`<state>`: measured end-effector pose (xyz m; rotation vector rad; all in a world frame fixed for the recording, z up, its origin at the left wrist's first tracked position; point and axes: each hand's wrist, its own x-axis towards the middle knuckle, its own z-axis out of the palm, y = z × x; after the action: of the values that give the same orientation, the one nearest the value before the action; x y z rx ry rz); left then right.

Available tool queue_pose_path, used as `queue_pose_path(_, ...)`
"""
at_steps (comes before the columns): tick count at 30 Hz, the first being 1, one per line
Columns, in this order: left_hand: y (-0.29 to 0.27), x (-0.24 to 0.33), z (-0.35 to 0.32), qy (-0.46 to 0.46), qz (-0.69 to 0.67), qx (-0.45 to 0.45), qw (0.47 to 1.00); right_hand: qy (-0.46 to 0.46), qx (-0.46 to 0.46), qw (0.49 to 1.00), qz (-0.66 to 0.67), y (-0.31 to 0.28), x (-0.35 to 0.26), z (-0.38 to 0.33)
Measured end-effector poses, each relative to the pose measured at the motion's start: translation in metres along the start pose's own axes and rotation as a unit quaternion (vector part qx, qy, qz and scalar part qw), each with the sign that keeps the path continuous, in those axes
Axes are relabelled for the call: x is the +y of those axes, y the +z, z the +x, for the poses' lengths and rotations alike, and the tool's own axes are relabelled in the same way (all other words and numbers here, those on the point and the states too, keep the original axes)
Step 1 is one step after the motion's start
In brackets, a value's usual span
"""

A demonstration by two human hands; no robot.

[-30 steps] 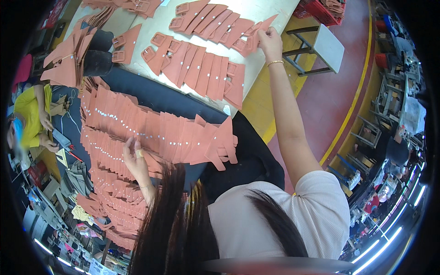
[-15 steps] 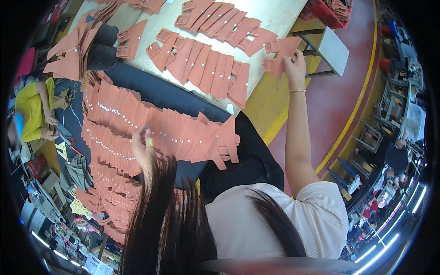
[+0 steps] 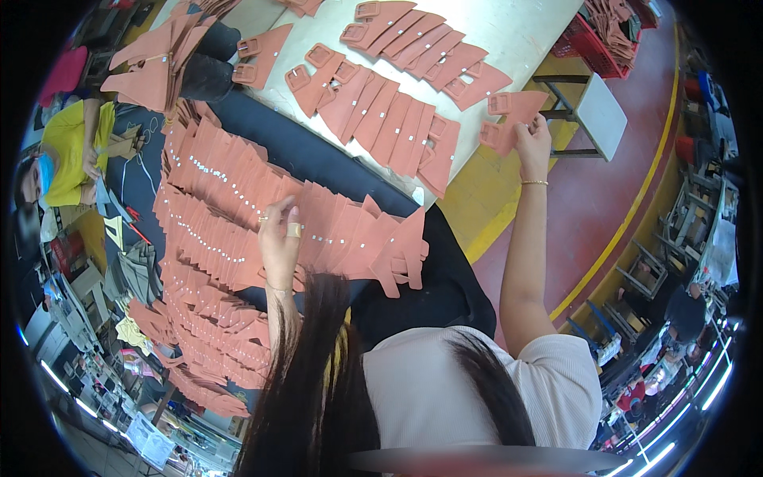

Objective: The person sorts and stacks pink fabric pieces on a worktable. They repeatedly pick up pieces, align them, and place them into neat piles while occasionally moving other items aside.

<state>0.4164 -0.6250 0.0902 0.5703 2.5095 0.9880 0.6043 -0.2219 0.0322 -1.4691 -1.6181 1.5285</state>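
My right hand [image 3: 533,146] is out past the table's edge, pinching a terracotta-coloured leather-like cut piece [image 3: 526,111] with two buckle-shaped ends. My left hand [image 3: 280,242] hovers over or rests on a long row of overlapping terracotta pieces [image 3: 238,187]. Its fingers are loosely bent and apart, with a yellow band round one; I see nothing held in them. Small white labels dot the row. Beyond, on the pale table [image 3: 318,151], similar buckle-ended pieces [image 3: 381,119] lie fanned in two rows.
A white-topped stool [image 3: 602,115] stands right of the table, near a red crate [image 3: 596,48] of terracotta pieces. Dark cylinders [image 3: 208,67] carry more pieces at the far left. A person in yellow [image 3: 70,147] works on the left. More rows [image 3: 214,334] lie nearer me.
The whole view has shifted, so the table and pieces appear lower and further right. More of my left hand and wrist shows from behind the hair. My right hand keeps hold of the same piece.
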Motion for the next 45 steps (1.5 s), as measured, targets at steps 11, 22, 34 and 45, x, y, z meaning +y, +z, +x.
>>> queue_pose_path(11,0.001,-0.004,-0.005,-0.015,-0.040,-0.001,0.999,0.020,-0.044,0.998,0.036,0.020,-0.005,-0.004)
queue_pose_path(22,-0.004,-0.001,-0.010,0.017,-0.045,0.017,0.999,0.096,-0.279,0.883,0.365,0.211,-0.043,-0.036)
queue_pose_path(34,-0.068,-0.048,-0.043,-0.019,-0.038,0.122,0.992,0.203,-0.292,0.907,0.226,0.338,-0.004,-0.008)
queue_pose_path(45,-0.158,-0.119,0.026,-0.057,-0.059,0.237,0.968,0.284,-0.272,0.900,0.191,0.304,-0.024,-0.032)
